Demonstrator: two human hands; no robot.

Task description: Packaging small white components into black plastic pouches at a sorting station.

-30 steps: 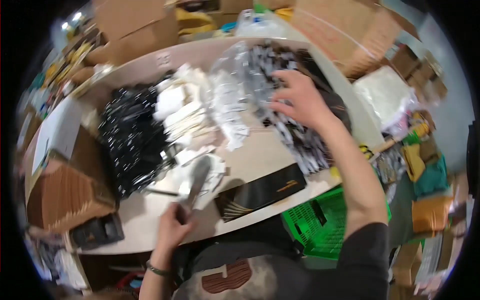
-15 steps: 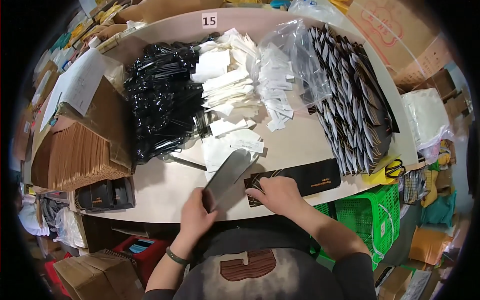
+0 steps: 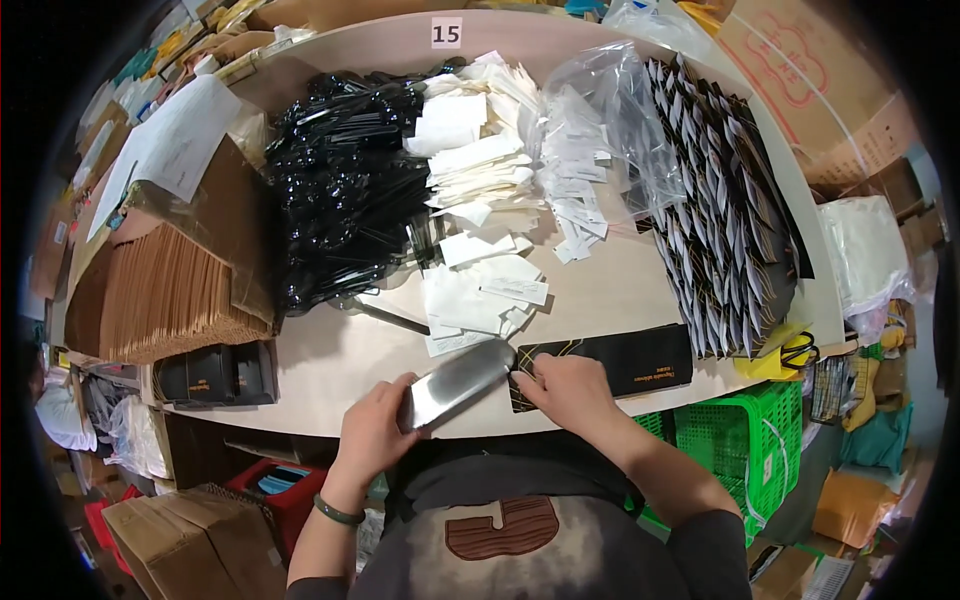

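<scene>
My left hand (image 3: 374, 428) is closed around one end of a long, shiny metal plate with a rounded tip (image 3: 460, 384). The tip lies close to the left end of a flat black paper sleeve with gold lines (image 3: 645, 362), at the table's near edge. Thumb and fingers of my right hand (image 3: 573, 392) pinch that left end; whether the tip is inside the sleeve I cannot tell. Just beyond the plate are loose white packets (image 3: 470, 300). A black-handled utensil in clear wrap (image 3: 392, 316) lies left of them.
Wrapped black utensils (image 3: 345, 190) are heaped at the back left, beside a carton of brown card pieces (image 3: 170, 295). Filled black sleeves (image 3: 720, 200) stand packed at the right. Yellow-and-black scissors (image 3: 795, 352) lie at the right edge, above a green crate (image 3: 745, 450).
The metal plate has tilted flatter, and its tip has swung right toward the sleeve's left end. My right hand stays at that end. The whole view has shifted slightly.
</scene>
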